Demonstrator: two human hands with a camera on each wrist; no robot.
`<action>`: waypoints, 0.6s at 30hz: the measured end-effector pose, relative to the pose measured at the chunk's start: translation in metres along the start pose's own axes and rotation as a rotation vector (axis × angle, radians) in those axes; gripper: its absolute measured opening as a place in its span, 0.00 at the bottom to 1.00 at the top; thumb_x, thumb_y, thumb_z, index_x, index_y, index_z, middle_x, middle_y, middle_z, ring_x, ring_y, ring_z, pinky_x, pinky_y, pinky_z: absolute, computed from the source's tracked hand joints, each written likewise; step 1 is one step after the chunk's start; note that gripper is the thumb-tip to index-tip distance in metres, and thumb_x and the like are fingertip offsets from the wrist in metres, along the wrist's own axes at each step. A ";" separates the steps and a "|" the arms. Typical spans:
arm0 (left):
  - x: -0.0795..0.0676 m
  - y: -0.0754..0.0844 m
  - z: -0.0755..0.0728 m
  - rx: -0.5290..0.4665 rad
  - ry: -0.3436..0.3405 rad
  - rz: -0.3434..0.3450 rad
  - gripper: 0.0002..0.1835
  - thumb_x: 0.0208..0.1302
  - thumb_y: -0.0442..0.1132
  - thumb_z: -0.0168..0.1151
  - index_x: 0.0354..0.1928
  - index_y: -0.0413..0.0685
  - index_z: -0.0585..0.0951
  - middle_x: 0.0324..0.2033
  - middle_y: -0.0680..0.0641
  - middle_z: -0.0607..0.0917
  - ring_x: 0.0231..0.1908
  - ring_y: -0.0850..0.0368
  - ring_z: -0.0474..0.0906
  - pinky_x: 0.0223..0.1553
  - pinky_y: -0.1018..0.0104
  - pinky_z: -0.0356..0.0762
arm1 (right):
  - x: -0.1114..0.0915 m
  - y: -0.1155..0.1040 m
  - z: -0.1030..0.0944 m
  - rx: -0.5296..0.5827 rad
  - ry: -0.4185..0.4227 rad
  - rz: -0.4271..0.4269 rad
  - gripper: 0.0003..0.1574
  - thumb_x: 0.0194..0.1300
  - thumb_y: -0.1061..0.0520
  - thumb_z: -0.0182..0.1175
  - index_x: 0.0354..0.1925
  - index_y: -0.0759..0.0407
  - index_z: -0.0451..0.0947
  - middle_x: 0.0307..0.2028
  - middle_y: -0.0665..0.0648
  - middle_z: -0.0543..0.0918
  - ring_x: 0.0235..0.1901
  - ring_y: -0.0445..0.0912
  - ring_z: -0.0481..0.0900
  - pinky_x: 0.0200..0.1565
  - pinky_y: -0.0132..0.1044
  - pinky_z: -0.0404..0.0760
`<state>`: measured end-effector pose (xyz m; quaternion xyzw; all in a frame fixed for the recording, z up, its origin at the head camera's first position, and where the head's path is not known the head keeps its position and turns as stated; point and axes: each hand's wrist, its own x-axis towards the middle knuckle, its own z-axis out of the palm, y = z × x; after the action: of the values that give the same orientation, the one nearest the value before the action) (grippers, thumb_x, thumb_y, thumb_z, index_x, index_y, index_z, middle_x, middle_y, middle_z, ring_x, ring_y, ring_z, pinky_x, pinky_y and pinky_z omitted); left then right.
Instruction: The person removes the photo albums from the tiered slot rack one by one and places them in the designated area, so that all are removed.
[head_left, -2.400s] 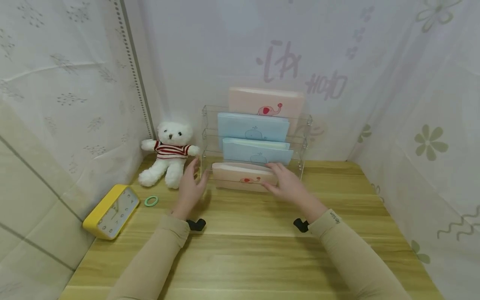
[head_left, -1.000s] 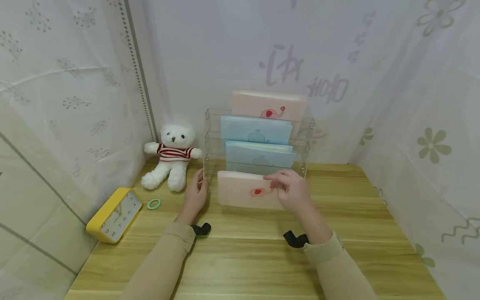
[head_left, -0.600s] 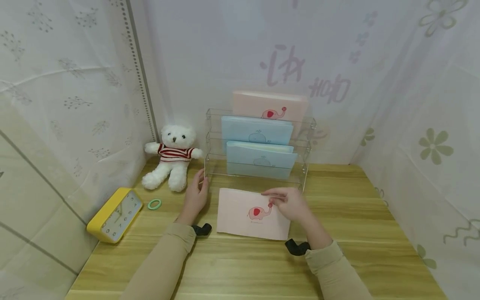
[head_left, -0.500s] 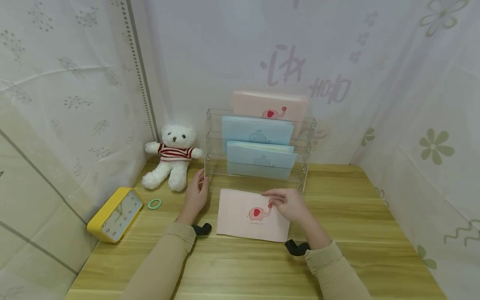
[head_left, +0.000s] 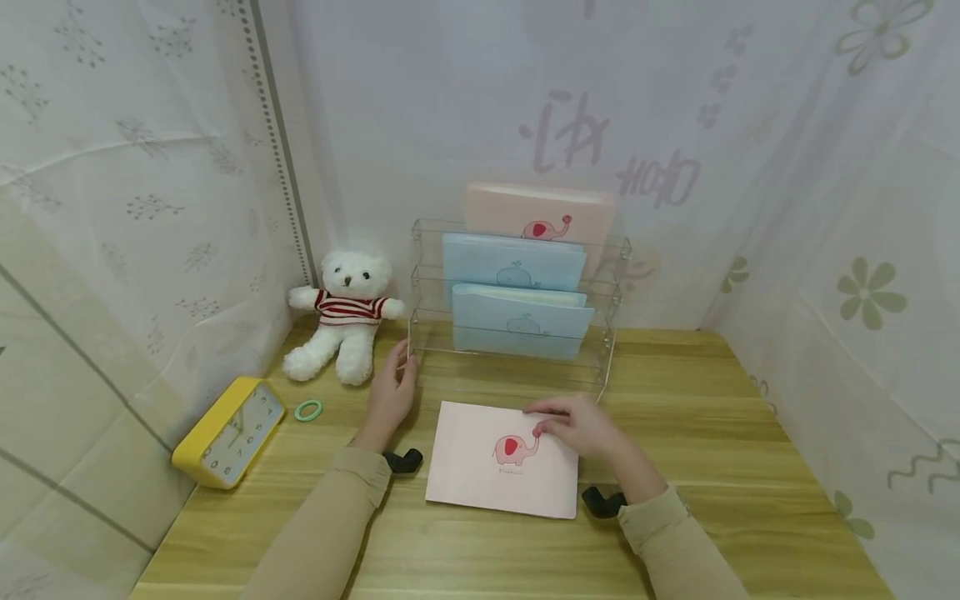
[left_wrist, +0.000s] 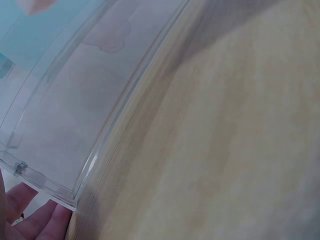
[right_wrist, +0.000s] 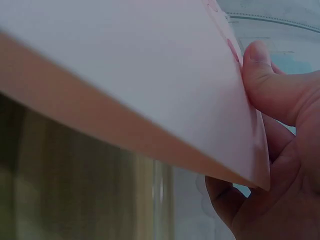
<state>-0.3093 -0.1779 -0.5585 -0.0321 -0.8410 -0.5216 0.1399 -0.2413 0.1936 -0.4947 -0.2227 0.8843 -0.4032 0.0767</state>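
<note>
My right hand (head_left: pixel 573 429) pinches the upper right edge of a pink booklet (head_left: pixel 472 467) with a red elephant drawing, tilted over the table in front of the rack. In the right wrist view the thumb (right_wrist: pixel 265 75) lies on its cover, other fingers behind; its lower edges gape slightly apart. My left hand (head_left: pixel 390 392) touches the left side of a clear tiered rack (head_left: pixel 510 358); in the left wrist view its fingers (left_wrist: pixel 42 222) press the side panel from outside. Two blue whale booklets (head_left: pixel 525 321) and a pink elephant booklet (head_left: pixel 540 208) stand in the upper tiers.
A white teddy bear (head_left: pixel 348 312) in a striped sweater sits left of the rack. A green ring (head_left: pixel 308 410) and a yellow clock (head_left: pixel 228 433) lie further left on the wooden table (head_left: pixel 450 558). Patterned curtains (head_left: pixel 825 250) surround the table.
My right hand has pulled the pink booklet from the rack's lowest tier toward me, and it leans back flatter. My left hand has moved up against the rack's side.
</note>
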 end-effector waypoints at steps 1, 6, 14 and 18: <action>0.000 -0.001 0.000 0.000 0.000 -0.001 0.27 0.90 0.53 0.49 0.83 0.57 0.68 0.74 0.36 0.80 0.64 0.31 0.86 0.66 0.33 0.81 | -0.001 0.002 0.001 -0.008 -0.007 0.002 0.17 0.76 0.57 0.71 0.60 0.43 0.92 0.61 0.55 0.92 0.62 0.51 0.89 0.60 0.42 0.89; 0.000 -0.003 0.002 -0.013 -0.002 -0.004 0.27 0.89 0.53 0.50 0.83 0.59 0.68 0.74 0.36 0.81 0.63 0.31 0.87 0.65 0.34 0.82 | -0.008 0.011 0.010 -0.031 -0.025 0.024 0.14 0.77 0.53 0.70 0.57 0.40 0.92 0.58 0.51 0.93 0.61 0.51 0.88 0.58 0.39 0.88; -0.001 -0.001 0.002 -0.018 0.008 -0.011 0.28 0.89 0.53 0.50 0.85 0.63 0.66 0.73 0.34 0.81 0.63 0.31 0.87 0.63 0.33 0.84 | -0.017 0.017 0.024 -0.009 -0.060 0.042 0.12 0.78 0.54 0.70 0.55 0.39 0.92 0.58 0.49 0.92 0.63 0.50 0.87 0.60 0.38 0.86; 0.000 -0.001 0.001 -0.020 0.010 -0.017 0.28 0.89 0.52 0.51 0.85 0.64 0.65 0.72 0.33 0.82 0.63 0.31 0.87 0.63 0.33 0.84 | -0.021 0.019 0.031 -0.014 -0.068 0.018 0.11 0.77 0.53 0.71 0.54 0.38 0.92 0.55 0.46 0.93 0.60 0.47 0.88 0.58 0.36 0.86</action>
<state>-0.3102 -0.1772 -0.5600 -0.0238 -0.8352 -0.5315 0.1393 -0.2198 0.1934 -0.5303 -0.2289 0.8860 -0.3884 0.1088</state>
